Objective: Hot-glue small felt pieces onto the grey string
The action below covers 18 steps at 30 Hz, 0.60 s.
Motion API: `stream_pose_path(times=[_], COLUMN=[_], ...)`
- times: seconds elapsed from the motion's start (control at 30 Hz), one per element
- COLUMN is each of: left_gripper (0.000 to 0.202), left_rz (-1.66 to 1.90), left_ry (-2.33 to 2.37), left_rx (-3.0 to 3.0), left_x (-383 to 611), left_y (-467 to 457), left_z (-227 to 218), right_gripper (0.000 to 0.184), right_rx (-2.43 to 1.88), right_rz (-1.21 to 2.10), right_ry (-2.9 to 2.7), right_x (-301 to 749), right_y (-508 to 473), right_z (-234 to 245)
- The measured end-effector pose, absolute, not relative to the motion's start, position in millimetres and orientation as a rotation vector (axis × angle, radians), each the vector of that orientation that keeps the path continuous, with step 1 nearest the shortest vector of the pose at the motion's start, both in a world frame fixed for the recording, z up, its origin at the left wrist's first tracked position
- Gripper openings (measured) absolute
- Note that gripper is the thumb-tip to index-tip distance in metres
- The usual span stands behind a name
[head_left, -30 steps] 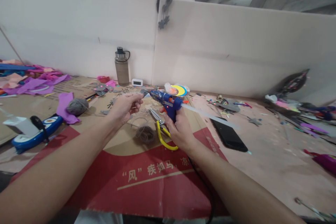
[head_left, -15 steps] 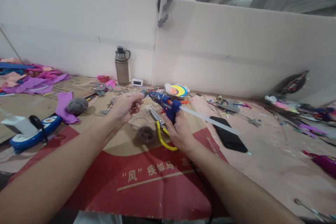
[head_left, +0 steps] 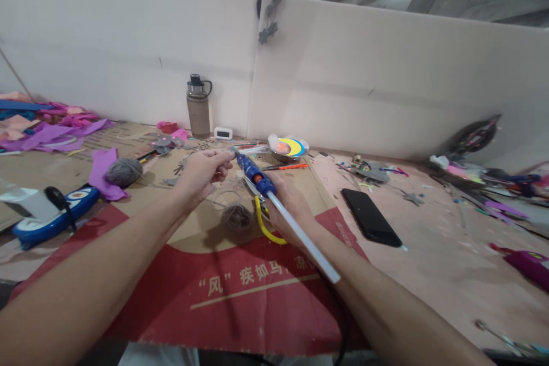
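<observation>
My right hand is wrapped round a blue hot glue gun, with a long pale glue stick sticking out of its back towards me. The gun's tip points away from me, close by the fingertips of my left hand. That hand is closed in a pinch on something small and greyish, too small to make out. Below the hands lie a ball of grey-brown yarn and yellow-handled scissors, partly hidden by my right hand and the gun.
A red and tan cardboard sheet covers the table in front of me. A water bottle stands by the white partition. To the right lies a black phone; to the left, a grey yarn ball and a blue power strip.
The glue gun has turned in my right hand; its glue stick has swung from pointing right to pointing down towards me. My left hand stays nearly in place, still pinching.
</observation>
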<state>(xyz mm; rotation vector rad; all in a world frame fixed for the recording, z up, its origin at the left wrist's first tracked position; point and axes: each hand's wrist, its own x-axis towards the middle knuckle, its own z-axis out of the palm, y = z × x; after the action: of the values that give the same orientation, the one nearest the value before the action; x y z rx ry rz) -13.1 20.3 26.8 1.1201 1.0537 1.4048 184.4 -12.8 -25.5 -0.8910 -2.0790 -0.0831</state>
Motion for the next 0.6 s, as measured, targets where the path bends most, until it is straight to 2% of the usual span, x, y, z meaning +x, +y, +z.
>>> stream_pose_path(times=[0.1, 0.27, 0.6], left_gripper=[0.020, 0.020, 0.020], left_rz=[1.406, 1.391, 1.357], left_ry=[1.076, 1.071, 1.063], left_rx=[1.142, 1.084, 1.014], left_x=[-14.9, -18.5, -18.1], left_y=[21.5, 24.4, 22.5], left_z=[25.2, 26.3, 30.3], right_gripper=[0.049, 0.045, 0.036], right_rx=[-0.847, -0.780, -0.898], right_rz=[-0.184, -0.247, 0.188], right_ry=[-2.203, -2.234, -1.956], right_x=[186.9, 187.8, 183.6], right_y=[-11.1, -12.4, -21.2], right_z=[-21.2, -18.1, -10.7])
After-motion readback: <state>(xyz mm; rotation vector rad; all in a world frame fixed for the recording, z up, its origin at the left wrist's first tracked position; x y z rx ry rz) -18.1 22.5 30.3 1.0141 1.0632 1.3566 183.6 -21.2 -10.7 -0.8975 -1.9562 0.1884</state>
